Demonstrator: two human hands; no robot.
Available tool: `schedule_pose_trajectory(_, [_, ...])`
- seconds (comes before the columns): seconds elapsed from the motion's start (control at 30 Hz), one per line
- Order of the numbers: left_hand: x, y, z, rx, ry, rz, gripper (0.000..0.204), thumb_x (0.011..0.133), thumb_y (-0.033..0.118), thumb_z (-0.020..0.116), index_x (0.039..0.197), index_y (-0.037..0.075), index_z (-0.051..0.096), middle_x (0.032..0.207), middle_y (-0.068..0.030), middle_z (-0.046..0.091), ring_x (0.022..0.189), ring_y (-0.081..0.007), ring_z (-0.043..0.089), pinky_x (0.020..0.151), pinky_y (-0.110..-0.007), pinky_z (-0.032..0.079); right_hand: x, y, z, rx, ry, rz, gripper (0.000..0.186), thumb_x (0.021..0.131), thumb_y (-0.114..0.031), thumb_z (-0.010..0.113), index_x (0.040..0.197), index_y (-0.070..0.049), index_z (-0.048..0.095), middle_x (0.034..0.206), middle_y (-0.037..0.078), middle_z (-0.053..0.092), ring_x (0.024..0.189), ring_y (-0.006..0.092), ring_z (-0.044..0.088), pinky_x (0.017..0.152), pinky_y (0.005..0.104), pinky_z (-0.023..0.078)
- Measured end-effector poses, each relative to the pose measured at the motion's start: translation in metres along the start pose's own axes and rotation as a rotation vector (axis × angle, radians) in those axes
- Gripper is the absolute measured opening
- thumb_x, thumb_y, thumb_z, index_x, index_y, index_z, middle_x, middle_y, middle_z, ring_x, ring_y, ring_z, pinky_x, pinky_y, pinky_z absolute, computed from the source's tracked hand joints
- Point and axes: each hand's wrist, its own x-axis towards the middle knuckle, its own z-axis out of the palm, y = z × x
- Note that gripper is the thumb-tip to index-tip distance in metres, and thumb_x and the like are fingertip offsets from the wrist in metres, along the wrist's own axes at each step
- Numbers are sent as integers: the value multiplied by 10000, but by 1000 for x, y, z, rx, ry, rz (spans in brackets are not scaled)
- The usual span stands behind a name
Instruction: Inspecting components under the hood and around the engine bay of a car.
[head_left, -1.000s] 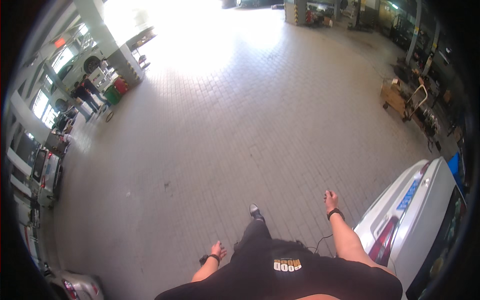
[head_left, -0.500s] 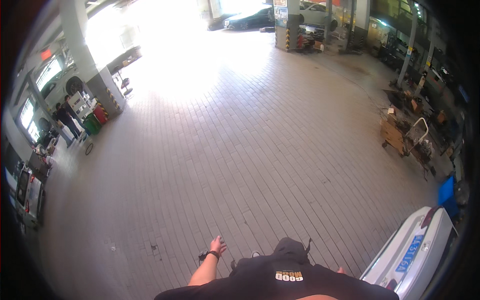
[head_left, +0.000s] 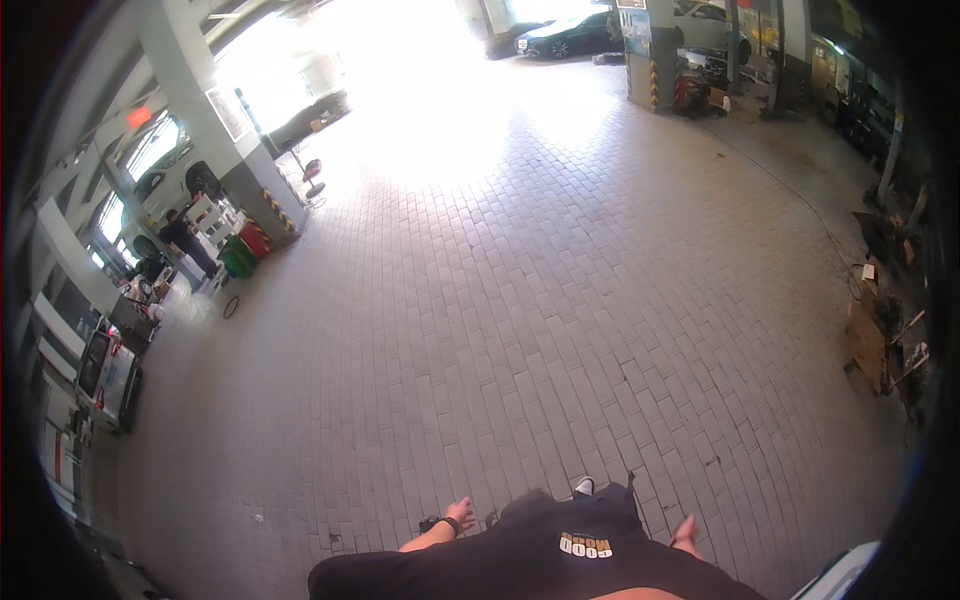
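Beside the black shirt [head_left: 525, 565], the left hand [head_left: 462, 514] hung empty, fingers spread; the right hand [head_left: 686, 530] was too blurred to judge its fingers. Swung wide, it might have knocked the white car [head_left: 850, 568]; beyond, a dark ring [head_left: 232, 298] on the floor [head_left: 520, 320] could have tripped anyone.

over the near edge of the paved floor [head_left: 520, 380], the left hand [head_left: 463, 512] hangs spread, a dark band [head_left: 452, 524] at its wrist; the right hand [head_left: 685, 532] shows just right of the black shirt [head_left: 480, 565]. along the floor's left edge a person [head_left: 187, 240] stands near a green bin [head_left: 238, 258]; a dark car [head_left: 572, 40] stands at the far edge.
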Motion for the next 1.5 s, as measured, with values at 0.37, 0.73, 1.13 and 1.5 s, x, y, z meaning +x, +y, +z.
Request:
schedule_pose_trajectory(0.37, [141,221,130,-36,8,-3,518,990,404,452,1393,81,409,1435,-235,426,1182,-438,529,848,-510,512,-6,-453,461,46,-533,-604,229,914,-273,586,904,-49,630,743,2,582,667,103,536,593,272,443])
schedule_pose_trajectory(0.73, [282,698,299,-82,-85,199,505,972,455,477,1356,127,453,1314,-150,533,1031,-296,590,733,-399,519,104,-376,467,58,176,259,297,863,-317,525,696,-76,480,543,56,442,425,184,431,379,355,337])
schedule_pose_trajectory(1.13, [375,985,465,58,-10,74,590,965,436,508,1440,131,337,1382,-187,489,1165,-371,552,896,-482,489,194,-545,781,-17,195,343,366,887,-411,493,658,-145,391,533,25,379,430,160,361,396,342,270])
schedule_pose_trajectory(1.5, [449,1204,559,-165,132,52,519,982,437,458,1389,122,392,1370,-182,500,1114,-364,583,793,-449,525,300,-1060,1318,114,-452,-456,244,910,-266,601,972,-35,650,823,25,624,683,119,571,591,288,483])
